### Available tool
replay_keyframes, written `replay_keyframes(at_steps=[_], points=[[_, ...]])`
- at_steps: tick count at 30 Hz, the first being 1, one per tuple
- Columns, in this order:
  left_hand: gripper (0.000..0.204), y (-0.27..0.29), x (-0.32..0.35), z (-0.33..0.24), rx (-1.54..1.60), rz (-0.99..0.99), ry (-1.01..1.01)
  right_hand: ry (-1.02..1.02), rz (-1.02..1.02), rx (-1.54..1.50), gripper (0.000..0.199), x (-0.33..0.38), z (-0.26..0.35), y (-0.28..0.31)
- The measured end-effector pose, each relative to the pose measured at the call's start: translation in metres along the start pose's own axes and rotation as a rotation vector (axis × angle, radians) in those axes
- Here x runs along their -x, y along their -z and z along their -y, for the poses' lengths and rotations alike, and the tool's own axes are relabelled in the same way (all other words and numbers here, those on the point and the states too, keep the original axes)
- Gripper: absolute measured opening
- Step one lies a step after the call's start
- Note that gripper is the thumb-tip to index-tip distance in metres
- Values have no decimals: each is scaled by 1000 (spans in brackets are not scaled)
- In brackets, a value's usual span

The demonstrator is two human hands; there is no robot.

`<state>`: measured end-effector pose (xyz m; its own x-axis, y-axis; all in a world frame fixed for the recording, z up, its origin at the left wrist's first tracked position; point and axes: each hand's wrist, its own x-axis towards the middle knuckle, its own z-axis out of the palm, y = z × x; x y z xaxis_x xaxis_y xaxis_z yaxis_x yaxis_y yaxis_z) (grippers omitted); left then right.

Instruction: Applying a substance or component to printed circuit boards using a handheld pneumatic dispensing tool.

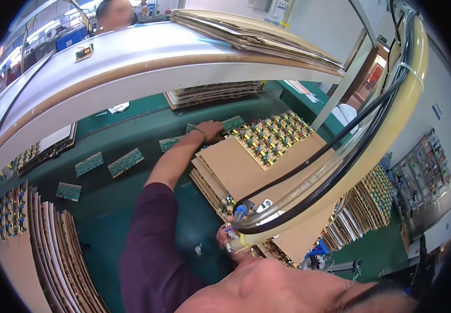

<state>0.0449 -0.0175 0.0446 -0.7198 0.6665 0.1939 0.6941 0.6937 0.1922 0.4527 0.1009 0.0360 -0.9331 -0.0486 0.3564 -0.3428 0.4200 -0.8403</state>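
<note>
My left hand (210,130), at the end of a dark purple sleeve, reaches over the green work surface (131,214) to the far left corner of a board stack. Its fingers are bent against the end of a green circuit board (233,123); their tips are partly hidden. Beside it on the stack's cardboard sheet (230,167) lies a block of populated circuit boards (275,138) with yellow and blue parts. My right hand (224,236) is at the stack's near edge, its fingers curled. A thick cream hose (392,125) and its fittings cover most of that hand, so its contents are hidden.
Several loose green boards (126,163) lie left of my arm. Layered stacks of boards (63,255) stand at the left and of cardboard (348,224) at the right. A white shelf (147,44) crosses overhead. Another person (115,15) is beyond it.
</note>
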Motion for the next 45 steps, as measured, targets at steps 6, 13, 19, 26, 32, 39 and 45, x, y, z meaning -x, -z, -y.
replay_keyframes(at_steps=[6,13,19,26,32,39,45], points=[[45,12,68,28,-155,-13,-24,-12,90,-983,32,3,-9,-3],[59,55,109,-11,-267,-49,86,-427,-153,-1208,62,7,-38,-4],[47,17,56,6,16,22,164,160,68,-1000,59,-14,39,3],[70,93,112,44,95,-165,-59,-242,-107,-1144,61,2,4,-1],[75,49,150,61,40,118,290,-278,-108,-1138,62,3,7,-8],[61,76,138,31,-103,-133,483,14,28,-920,48,-10,39,0],[71,84,179,-26,-69,298,816,107,5,-467,50,-5,21,0]])
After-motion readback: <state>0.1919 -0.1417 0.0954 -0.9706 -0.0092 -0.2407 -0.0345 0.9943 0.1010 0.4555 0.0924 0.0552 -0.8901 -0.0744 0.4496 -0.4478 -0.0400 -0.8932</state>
